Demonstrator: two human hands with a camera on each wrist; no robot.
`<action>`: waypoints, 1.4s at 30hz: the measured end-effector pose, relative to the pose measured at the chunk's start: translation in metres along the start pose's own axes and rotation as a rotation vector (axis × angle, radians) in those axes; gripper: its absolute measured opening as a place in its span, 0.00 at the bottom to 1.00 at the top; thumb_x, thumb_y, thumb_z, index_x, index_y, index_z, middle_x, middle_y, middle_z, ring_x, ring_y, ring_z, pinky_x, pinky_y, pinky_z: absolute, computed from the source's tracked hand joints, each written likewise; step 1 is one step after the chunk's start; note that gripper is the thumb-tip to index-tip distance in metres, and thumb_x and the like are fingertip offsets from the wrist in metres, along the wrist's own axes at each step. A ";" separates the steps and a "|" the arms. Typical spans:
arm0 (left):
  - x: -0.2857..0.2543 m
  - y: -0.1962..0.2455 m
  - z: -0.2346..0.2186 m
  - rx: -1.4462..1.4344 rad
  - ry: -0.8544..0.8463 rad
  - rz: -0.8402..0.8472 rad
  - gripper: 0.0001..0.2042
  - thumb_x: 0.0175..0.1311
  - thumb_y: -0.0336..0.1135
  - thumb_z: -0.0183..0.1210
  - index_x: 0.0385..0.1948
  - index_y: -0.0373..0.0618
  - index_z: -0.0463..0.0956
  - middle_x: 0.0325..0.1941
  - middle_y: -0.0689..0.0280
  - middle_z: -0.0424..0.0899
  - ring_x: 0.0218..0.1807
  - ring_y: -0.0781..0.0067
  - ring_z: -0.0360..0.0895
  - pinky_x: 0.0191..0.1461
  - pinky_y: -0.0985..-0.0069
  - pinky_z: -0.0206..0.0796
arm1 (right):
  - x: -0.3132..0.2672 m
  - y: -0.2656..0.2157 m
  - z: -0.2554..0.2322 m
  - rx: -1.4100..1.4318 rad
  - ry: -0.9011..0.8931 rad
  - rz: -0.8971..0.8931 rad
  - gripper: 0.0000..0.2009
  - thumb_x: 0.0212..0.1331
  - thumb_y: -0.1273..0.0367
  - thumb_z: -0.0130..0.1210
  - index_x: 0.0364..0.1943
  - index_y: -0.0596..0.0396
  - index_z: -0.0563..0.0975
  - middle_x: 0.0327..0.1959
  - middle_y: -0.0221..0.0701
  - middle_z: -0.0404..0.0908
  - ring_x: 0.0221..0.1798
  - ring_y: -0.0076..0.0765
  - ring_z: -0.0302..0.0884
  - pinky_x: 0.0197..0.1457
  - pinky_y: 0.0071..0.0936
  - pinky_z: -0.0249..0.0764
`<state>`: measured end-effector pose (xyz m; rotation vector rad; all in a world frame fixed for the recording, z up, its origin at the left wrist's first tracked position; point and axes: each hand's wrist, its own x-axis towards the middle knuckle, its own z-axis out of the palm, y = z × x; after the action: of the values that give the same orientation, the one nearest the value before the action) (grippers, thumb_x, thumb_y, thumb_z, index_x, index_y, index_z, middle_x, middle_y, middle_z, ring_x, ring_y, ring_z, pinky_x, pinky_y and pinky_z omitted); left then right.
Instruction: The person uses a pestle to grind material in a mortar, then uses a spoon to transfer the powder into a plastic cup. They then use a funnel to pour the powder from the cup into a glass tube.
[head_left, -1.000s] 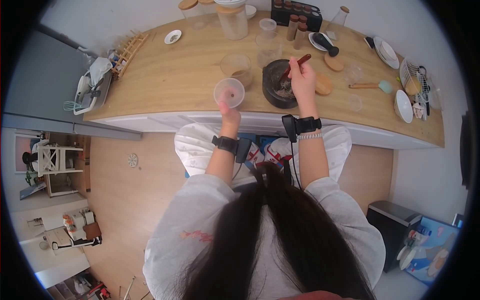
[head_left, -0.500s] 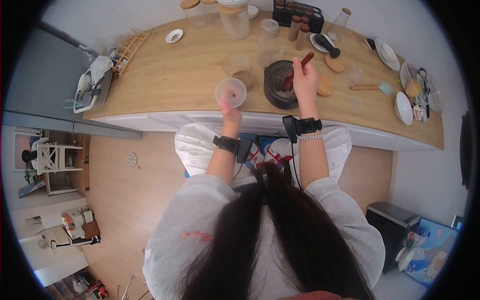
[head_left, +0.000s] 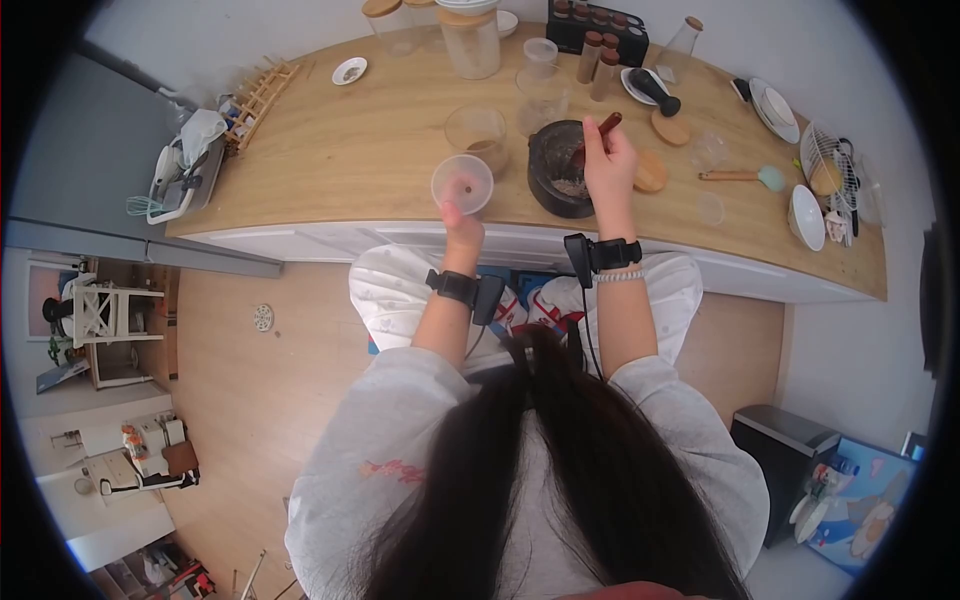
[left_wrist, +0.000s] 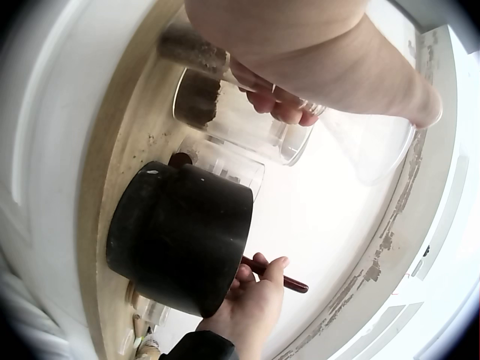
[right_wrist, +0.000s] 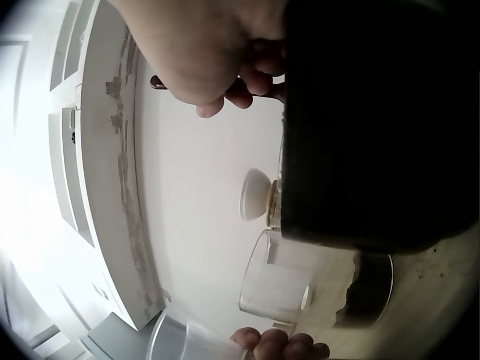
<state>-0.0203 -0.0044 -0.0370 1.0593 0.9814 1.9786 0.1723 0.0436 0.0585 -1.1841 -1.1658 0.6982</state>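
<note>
My left hand [head_left: 462, 226] grips a translucent plastic cup [head_left: 480, 166] just over the counter's front edge, its mouth facing up. Fingers show through its wall, and a small dark spot lies at its bottom. To the right, my right hand [head_left: 610, 175] holds a dark red-brown spoon [head_left: 609, 122] by the handle, the head down inside a black mortar [head_left: 545, 192]. Greyish ground material [head_left: 571, 187] lies in the mortar. Behind the cup stands a clear glass jar [left_wrist: 247, 124] with brown powder in it. The right wrist view shows the mortar's dark side, which hides the spoon's head.
A black pestle [head_left: 655, 90] lies across a white dish behind the mortar. Round wooden lids [head_left: 650, 172] sit to its right. Spice tubes [head_left: 590, 60] and tall canisters [head_left: 470, 45] stand along the back. A spatula [head_left: 735, 174] and a white bowl [head_left: 806, 216] are at right.
The spoon has shifted and turned within the mortar along with my right hand; its broad head showed more half a second ago. My left hand and the cup have stayed nearly still.
</note>
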 end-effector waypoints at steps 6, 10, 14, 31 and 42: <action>-0.001 -0.002 -0.001 0.010 0.000 0.007 0.39 0.52 0.71 0.34 0.39 0.36 0.70 0.31 0.60 0.74 0.33 0.69 0.71 0.38 0.75 0.62 | -0.008 -0.016 0.000 -0.214 0.027 -0.097 0.14 0.57 0.59 0.53 0.25 0.57 0.74 0.13 0.32 0.68 0.17 0.29 0.64 0.22 0.25 0.60; -0.002 -0.004 0.000 0.010 0.036 0.018 0.38 0.52 0.70 0.36 0.39 0.36 0.70 0.32 0.60 0.75 0.34 0.68 0.71 0.40 0.74 0.62 | -0.011 -0.025 0.000 -0.428 -0.001 -0.179 0.14 0.57 0.59 0.52 0.25 0.55 0.75 0.16 0.38 0.72 0.20 0.44 0.70 0.23 0.34 0.63; -0.003 -0.008 -0.006 0.010 -0.011 0.017 0.36 0.54 0.67 0.37 0.40 0.36 0.70 0.36 0.61 0.74 0.39 0.68 0.70 0.44 0.73 0.61 | -0.009 -0.023 0.001 -0.554 -0.044 -0.224 0.13 0.58 0.58 0.50 0.29 0.54 0.76 0.13 0.36 0.71 0.16 0.37 0.68 0.22 0.31 0.62; 0.000 -0.015 -0.011 0.051 -0.068 0.006 0.39 0.54 0.68 0.38 0.48 0.35 0.67 0.44 0.60 0.73 0.44 0.66 0.71 0.45 0.70 0.65 | 0.004 -0.067 0.027 -1.064 -0.642 -0.244 0.13 0.52 0.63 0.44 0.31 0.56 0.76 0.28 0.45 0.78 0.35 0.52 0.76 0.39 0.44 0.71; -0.001 -0.013 -0.010 -0.020 -0.095 -0.012 0.37 0.52 0.69 0.41 0.46 0.38 0.68 0.44 0.62 0.72 0.48 0.66 0.69 0.49 0.71 0.63 | 0.006 -0.073 0.035 -0.938 -0.598 -0.202 0.14 0.53 0.64 0.44 0.28 0.59 0.77 0.28 0.47 0.78 0.36 0.53 0.76 0.40 0.43 0.72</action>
<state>-0.0261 -0.0018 -0.0523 1.1234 0.9133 1.9061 0.1306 0.0396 0.1279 -1.6273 -2.2274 0.3318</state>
